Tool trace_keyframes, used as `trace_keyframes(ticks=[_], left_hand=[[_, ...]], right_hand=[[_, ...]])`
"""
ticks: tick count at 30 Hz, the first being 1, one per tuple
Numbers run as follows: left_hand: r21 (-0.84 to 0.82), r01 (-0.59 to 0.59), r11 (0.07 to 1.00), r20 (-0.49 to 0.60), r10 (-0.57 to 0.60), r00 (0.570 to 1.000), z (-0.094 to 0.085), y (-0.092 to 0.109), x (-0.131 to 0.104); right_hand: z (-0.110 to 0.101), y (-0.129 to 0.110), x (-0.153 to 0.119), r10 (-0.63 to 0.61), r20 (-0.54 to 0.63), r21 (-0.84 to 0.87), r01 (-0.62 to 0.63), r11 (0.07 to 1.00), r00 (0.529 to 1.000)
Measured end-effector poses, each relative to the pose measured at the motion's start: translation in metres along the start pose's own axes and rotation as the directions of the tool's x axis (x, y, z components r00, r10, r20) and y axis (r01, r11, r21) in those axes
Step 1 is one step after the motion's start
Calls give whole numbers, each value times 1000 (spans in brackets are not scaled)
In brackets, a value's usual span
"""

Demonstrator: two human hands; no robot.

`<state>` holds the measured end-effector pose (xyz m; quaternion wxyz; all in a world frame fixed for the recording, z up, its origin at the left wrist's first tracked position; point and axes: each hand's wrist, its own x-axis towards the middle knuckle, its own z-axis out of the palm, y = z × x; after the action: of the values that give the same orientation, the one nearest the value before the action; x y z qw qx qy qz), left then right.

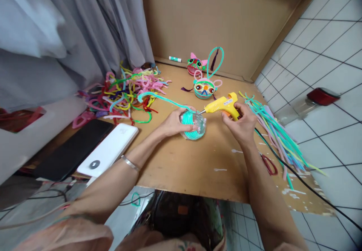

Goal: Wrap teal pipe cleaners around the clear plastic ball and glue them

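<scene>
My left hand (173,123) is closed around a clear plastic cup (201,127) lying on its side, partly wrapped in turquoise pipe cleaner (187,119). The pipe cleaner's loose end runs up and left from the cup, curling over at its tip. In my right hand (243,122) is a yellow hot glue gun (222,104), with fingers at its orange trigger. Its metal nozzle points left and meets, or nearly meets, the cup's upper edge beside the pipe cleaner. Whether glue is coming out is too small to tell.
Bent, colourful pipe cleaners (127,92) are heaped at left, straight ones (277,134) at right by red-handled scissors (268,164). Two decorated animal-face crafts (204,88) and a glue stick (175,59) stand behind. A white power bank (109,149) and black phone (75,149) lie left. A black cord (296,173) trails right.
</scene>
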<state>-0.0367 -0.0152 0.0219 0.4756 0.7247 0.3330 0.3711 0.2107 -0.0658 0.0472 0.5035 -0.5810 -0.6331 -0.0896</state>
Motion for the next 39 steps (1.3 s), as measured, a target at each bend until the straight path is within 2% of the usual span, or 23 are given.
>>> trace_keyframes(ticks=[4,7,25,39], left_hand=[[6,-40,999,-3,40,999,1,-1,0],[5,-20,1000,8,20,1000,1,-1,0],[-38,-52,998,26,53,998,2,0,-1],[5,-58,998,27,58,998,1,-2,-1]], right_hand=[[1,-2,-1,-47,0,1,47,999,999],[0,-4,-1,-68,-1,-14,68,998,998],[1,-6,-2,-102,4,-15,102,995,995],[-2,-6,-2,-131,39,-1,131,991,991]])
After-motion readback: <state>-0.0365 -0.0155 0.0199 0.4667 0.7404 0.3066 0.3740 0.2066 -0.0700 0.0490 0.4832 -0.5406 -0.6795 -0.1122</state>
